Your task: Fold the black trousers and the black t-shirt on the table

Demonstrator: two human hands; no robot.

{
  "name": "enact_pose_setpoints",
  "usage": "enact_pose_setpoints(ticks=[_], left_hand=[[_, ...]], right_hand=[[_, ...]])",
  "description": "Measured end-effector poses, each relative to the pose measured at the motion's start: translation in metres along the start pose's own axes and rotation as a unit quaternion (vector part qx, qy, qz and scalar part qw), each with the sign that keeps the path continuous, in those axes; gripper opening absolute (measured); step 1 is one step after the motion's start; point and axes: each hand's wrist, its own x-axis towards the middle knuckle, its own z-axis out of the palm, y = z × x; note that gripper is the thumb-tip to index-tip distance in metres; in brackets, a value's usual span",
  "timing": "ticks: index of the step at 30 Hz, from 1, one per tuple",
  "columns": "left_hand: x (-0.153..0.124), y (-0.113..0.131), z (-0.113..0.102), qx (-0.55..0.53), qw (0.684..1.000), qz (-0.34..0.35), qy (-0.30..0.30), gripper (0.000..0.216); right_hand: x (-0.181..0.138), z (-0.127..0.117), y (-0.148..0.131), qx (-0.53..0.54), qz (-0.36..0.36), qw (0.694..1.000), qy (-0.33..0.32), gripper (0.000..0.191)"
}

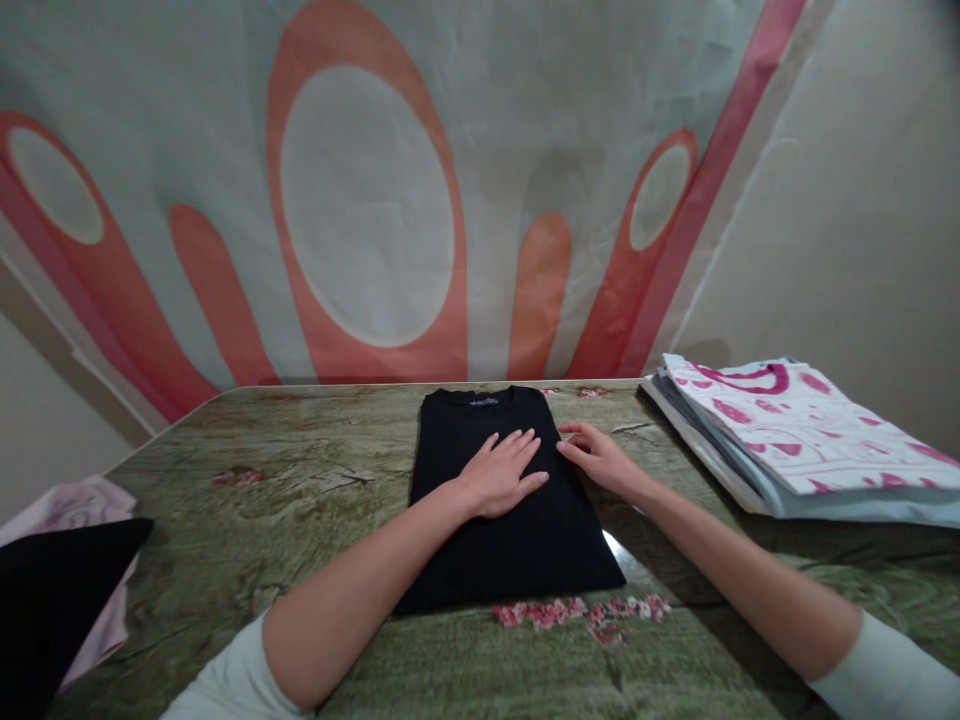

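A black T-shirt (510, 555) lies folded into a neat rectangle on the table, collar at the far end with a small printed label inside the neck. My left hand (499, 475) rests flat on its upper middle, fingers stretched out and spread a little. At the shirt's right edge is my right hand (596, 458), thumb and forefinger apart and their tips close to the cloth. Whether those tips touch the fabric I cannot tell. A bright pale patch (622, 558) shows beside the shirt's lower right side.
The wood-patterned table (315, 540) has printed pink blossoms. On the right sits a stack of folded clothes (810, 430), a white and pink printed one on top. Black cloth (60, 590) and pink cloth (90, 500) lie at the left edge. A patterned hanging (487, 150) covers the wall behind.
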Motion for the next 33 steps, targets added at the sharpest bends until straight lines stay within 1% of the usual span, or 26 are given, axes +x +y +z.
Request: enact_pose_setpoints(ticks=[3,5,10,12,15,17,24,27,29,31,33], left_hand=[[0.001,-0.001,0.001,-0.006,1.000,-0.003,0.006,0.062],[0.000,-0.001,0.000,-0.008,1.000,-0.006,0.011,0.061],[-0.003,0.006,-0.012,0.002,1.000,0.004,0.031,0.058],[-0.005,0.010,-0.016,0.003,1.000,0.015,0.020,0.057],[-0.007,0.014,-0.015,0.004,1.000,0.025,-0.012,0.058],[-0.007,0.014,-0.012,0.006,0.999,0.027,-0.024,0.060],[-0.006,0.012,-0.008,0.008,0.999,0.028,-0.023,0.061],[-0.007,0.013,-0.010,0.002,1.000,0.019,-0.013,0.060],[-0.008,0.014,-0.010,-0.002,1.000,0.017,0.002,0.059],[-0.008,0.014,-0.011,-0.001,1.000,0.017,0.019,0.058],[-0.008,0.012,-0.010,0.004,1.000,0.014,0.028,0.057]], right_hand=[[0.001,0.002,0.002,-0.019,-0.003,1.000,0.022,0.037],[0.001,0.002,0.004,-0.034,-0.014,0.999,0.022,0.036],[0.000,0.002,0.006,-0.052,-0.045,0.997,0.023,0.031],[0.000,0.002,0.006,-0.053,-0.046,0.997,0.025,0.030],[0.000,0.001,0.006,-0.040,-0.040,0.998,0.021,0.028],[0.000,0.000,0.004,-0.028,-0.037,0.999,0.013,0.028],[-0.006,-0.011,-0.010,0.005,-0.016,0.999,-0.030,0.031],[-0.013,-0.013,-0.014,0.014,-0.009,0.997,-0.073,0.037],[-0.017,-0.013,-0.015,0.017,-0.018,0.995,-0.100,0.041],[-0.020,-0.012,-0.014,0.007,-0.029,0.994,-0.101,0.041],[-0.021,-0.011,-0.012,-0.012,-0.026,0.996,-0.085,0.038]])
